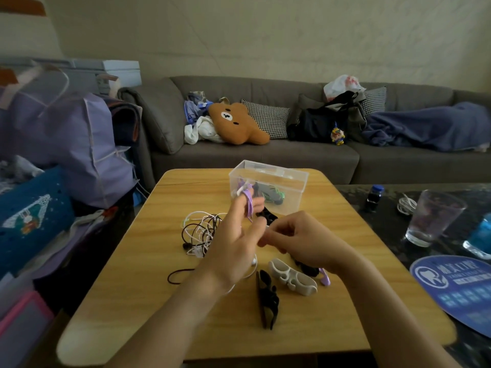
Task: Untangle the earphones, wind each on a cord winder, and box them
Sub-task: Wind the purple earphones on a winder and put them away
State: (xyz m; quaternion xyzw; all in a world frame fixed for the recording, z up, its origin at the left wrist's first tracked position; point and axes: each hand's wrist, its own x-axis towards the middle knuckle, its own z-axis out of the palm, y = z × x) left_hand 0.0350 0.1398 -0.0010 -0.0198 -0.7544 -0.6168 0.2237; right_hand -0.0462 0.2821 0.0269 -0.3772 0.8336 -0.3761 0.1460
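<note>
Head view, the only one. Left hand (pixel 239 235) is raised at frame centre, fingers curled round a purple cord winder (pixel 249 203) with a white cord (pixel 240 192) looped over its top end. Right hand (pixel 297 239) sits just right of it, fingertips pinched together; looks like it holds the white cord's free run, but motion blur hides the cord there, so I can't tell for sure.

Step in hand, my read: winding the white earphone onto the purple winder. To do it well: keep the winder steady in the left hand, feed the cord with light, even tension from the right, lay turns side by side, tuck the earbud end into the slot last. A white earbud (pixel 254 261) hangs below the left wrist; watch that it doesn't snag the pile.

Counts:
- Tangled cords (pixel 202 232), centre-left on the wooden table (pixel 132 301): one pile, black and white strands mixed; number of earphones in it can't be told.
- Loose black cord loop (pixel 180 274), lower left of the pile: one.
- Winders lying on the table: white (pixel 292 278) one, black (pixel 267 298) one at lower centre, another black one (pixel 267 216) beyond the hands, plus a purple tip (pixel 325 277) showing under the right wrist. Something dark beside it, unclear.
- Clear plastic box (pixel 268 187), upper centre of the table: one, open, with a few wound items inside; count unclear through the wall.
</note>
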